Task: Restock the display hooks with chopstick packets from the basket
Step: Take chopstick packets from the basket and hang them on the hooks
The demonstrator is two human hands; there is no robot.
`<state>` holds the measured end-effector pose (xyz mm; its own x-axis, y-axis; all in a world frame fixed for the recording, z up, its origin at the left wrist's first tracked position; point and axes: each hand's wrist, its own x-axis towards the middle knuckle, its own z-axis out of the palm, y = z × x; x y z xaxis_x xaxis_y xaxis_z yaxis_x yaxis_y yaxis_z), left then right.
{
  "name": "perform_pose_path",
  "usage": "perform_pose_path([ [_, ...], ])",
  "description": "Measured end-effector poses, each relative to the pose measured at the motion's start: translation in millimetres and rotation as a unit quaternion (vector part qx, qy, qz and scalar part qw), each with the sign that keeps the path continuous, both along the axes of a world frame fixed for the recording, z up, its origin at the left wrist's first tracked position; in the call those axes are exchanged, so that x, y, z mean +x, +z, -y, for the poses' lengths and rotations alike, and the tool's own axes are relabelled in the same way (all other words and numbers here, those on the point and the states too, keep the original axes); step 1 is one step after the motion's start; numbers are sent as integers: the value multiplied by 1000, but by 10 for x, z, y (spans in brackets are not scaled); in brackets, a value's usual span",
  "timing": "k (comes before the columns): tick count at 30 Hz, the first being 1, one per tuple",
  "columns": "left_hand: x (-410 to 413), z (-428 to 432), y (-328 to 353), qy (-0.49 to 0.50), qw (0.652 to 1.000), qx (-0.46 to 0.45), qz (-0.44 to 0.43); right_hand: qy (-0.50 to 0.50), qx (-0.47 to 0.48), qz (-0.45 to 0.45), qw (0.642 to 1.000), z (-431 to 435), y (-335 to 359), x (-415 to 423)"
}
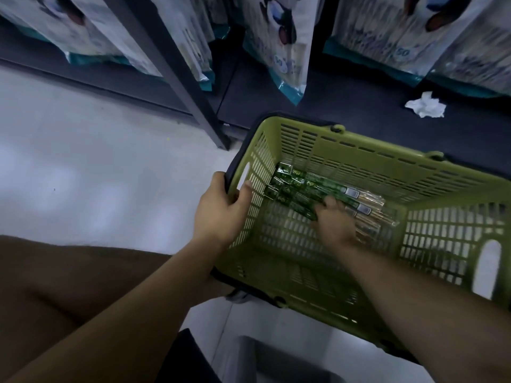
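my left hand grips the left rim of the green basket, thumb on the outside and fingers curled over the edge beside the handle slot. the chopstick packets lie on the basket floor just right of that hand. they are bunched toward the far left corner and run slantwise, with their green printed ends near the left wall and their clear ends pointing right. my right hand is down inside the basket, right on the middle of the bunch, with bent fingers touching the green wrappers. that part is blurred, so i cannot tell whether it has closed around a packet or only rests on them. all the packets i can see are in the basket.

around it, my brown-clad leg fills the lower left, over a pale floor. a dark shelf post slants down to the basket's far left corner. printed bags stand on the dark shelf beyond the basket. a crumpled white tissue lies on the shelf toward its right end, near the front edge.
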<state>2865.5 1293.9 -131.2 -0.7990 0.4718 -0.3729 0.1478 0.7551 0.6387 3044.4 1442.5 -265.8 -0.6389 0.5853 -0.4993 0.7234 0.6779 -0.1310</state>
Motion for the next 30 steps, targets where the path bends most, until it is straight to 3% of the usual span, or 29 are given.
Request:
perform_pose_path([
  [3, 2, 3, 5, 0, 1000, 11, 7, -62, -28, -33, 997, -14, -18, 47],
  [10, -1, 9, -2, -4, 1000, 10, 6, -43, -31, -38, 998, -63, -66, 104],
  [15, -17, 19, -13, -6, 1000, 10, 5, -82, -42, -51, 994, -50, -61, 114],
  [20, -48, 19, 23, -6, 998, 17, 57, -149, -74, -115, 979, -195, 118, 134],
  [21, -37, 25, 62, -15, 999, 18, 33, -165, -91, -142, 972, -219, 191, 129],
  [24, 63, 7, 223, -83, 982, 60, -160, -191, -139, -216, 947, -248, 477, 63],
  [25, 110, -22, 286, -103, 974, 85, -181, -188, -149, -232, 943, -247, 593, 19],
  [27, 210, -96, 360, -123, 976, 108, -143, -179, -172, -267, 931, -230, 841, -88],
  [30, 308, -222, 423, -88, 990, 85, 74, -150, -229, -294, 916, -163, 1186, -253],
])
